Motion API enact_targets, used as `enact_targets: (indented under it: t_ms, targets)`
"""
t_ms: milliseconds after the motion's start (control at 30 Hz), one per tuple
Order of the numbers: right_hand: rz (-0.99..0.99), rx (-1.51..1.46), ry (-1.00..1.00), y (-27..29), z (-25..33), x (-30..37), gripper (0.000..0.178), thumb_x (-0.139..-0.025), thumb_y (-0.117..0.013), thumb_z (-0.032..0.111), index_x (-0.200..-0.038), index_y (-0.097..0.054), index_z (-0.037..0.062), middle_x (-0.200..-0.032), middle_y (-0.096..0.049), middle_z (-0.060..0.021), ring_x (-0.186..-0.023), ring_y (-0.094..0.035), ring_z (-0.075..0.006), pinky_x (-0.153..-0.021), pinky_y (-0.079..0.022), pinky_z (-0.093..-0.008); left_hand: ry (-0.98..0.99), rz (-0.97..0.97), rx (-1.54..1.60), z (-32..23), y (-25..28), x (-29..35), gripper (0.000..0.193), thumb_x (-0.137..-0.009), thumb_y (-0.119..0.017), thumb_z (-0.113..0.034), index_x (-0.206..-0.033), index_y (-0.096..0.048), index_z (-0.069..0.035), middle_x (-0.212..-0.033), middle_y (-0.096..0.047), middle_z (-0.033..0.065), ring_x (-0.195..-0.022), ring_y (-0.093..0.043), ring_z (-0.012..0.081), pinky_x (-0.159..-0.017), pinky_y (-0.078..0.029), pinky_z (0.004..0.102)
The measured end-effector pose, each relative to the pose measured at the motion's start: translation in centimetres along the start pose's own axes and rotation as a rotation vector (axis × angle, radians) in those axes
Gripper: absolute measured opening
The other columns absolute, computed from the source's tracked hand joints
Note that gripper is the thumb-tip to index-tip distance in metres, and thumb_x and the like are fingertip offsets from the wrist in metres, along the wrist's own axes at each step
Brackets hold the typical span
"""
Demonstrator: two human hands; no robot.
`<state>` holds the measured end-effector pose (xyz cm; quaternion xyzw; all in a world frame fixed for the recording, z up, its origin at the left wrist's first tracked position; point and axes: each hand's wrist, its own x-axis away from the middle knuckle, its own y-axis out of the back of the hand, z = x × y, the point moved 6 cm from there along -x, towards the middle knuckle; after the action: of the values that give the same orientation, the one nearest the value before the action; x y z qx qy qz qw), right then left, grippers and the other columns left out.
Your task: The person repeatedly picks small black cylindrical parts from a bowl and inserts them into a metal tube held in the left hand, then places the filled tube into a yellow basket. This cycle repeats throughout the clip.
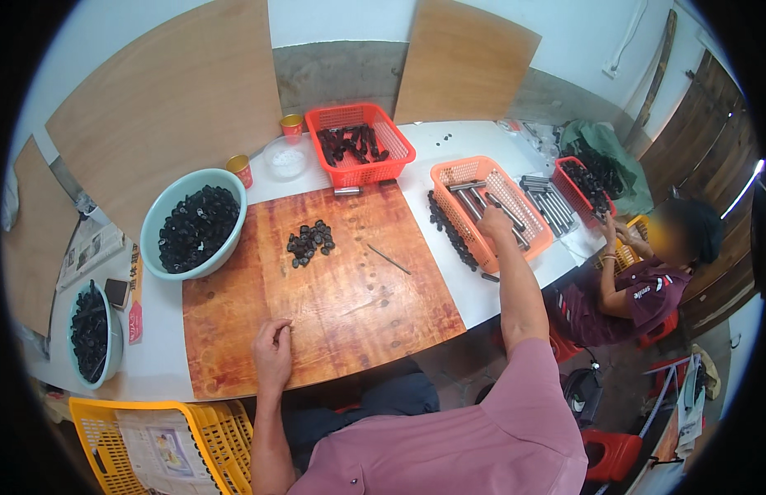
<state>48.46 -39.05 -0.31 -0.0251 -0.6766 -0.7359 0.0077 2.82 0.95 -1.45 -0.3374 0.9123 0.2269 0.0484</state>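
The right hand (494, 222) is lying over the loose metal tubes (466, 186) in the orange basket (473, 170), which is sitting toward the right of the white-covered surface (432, 285). Its grip is pointing down with the fingers bent, and their tips are hiding from view — whether they are holding a tube, and how wide they are standing, cannot be told. The left hand (273, 340) is resting near the front edge of the wooden board (350, 330), its fingers loosely curled; whether anything small is sitting between them cannot be told either. For picking a tube well, the fingertips probably ought to be pinching just one near its middle, lifting it free of its neighbours and above the basket's rim before bringing it sideways, so that nothing is snagging or rolling. Most of the tubes are slanting, their long axes running from far left to near right, roughly with the basket's own length — a dark tube (509, 214) beside the hand is lying that way too. One pale tube at the far end is lying more nearly crosswise; which end is its front cannot be told.
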Motion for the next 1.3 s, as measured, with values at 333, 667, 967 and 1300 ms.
enact_targets:
  t_ms: [333, 667, 967, 1300]
  targets:
    - [0.366, -1.466, 0.415, 7.0, 6.4, 11.4, 0.033, -0.099, -0.059, 0.017, -0.127, -0.06, -0.0012, -0.1, -0.069, -0.009, -0.084, -0.067, -0.0169, -0.07, -0.054, -0.0276, 0.092, 0.013, 0.109, 1.8, -0.5, 0.2, 0.017, -0.098, -0.06, -0.007, -0.108, -0.069, 0.003, -0.098, -0.07, 0.0092, -0.089, -0.066, 0.0165, -0.077, -0.051, 0.0277]
    - [1.495, -2.042, 0.379, -3.4, 20.4, 36.1, 0.052, -0.099, -0.065, 0.023, -0.138, -0.049, -0.0074, -0.111, -0.066, -0.0163, -0.094, -0.067, -0.0241, -0.082, -0.055, -0.0323, 0.368, 0.372, 0.973, -4.6, -5.8, -1.3, 0.051, -0.102, -0.06, -0.018, -0.146, -0.044, 0.004, -0.128, -0.064, 0.0157, -0.114, -0.063, 0.0209, -0.095, -0.054, 0.0324]
    - [1.139, -1.271, 0.669, -5.2, 22.6, 36.5, 0.03, -0.104, -0.053, 0.015, -0.13, -0.057, 0.0005, -0.106, -0.069, -0.0075, -0.093, -0.066, -0.0152, -0.081, -0.052, -0.0292, 0.315, 0.224, 0.778, -0.4, -4.0, -1.9, 0.036, -0.094, -0.067, -0.007, -0.129, -0.061, 0.0, -0.105, -0.067, 0.0035, -0.087, -0.065, 0.01, -0.078, -0.053, 0.0261]
    - [0.902, -1.134, 0.691, -6.7, 24.1, 35.1, 0.028, -0.102, -0.057, 0.012, -0.128, -0.058, -0.001, -0.087, -0.063, -0.0021, -0.078, -0.061, -0.0101, -0.07, -0.05, -0.0257, 0.371, 0.227, 0.98, 2.7, -5.4, -3.2, 0.04, -0.097, -0.066, -0.009, -0.133, -0.054, 0.003, -0.117, -0.066, 0.0121, -0.104, -0.067, 0.0183, -0.094, -0.056, 0.035]
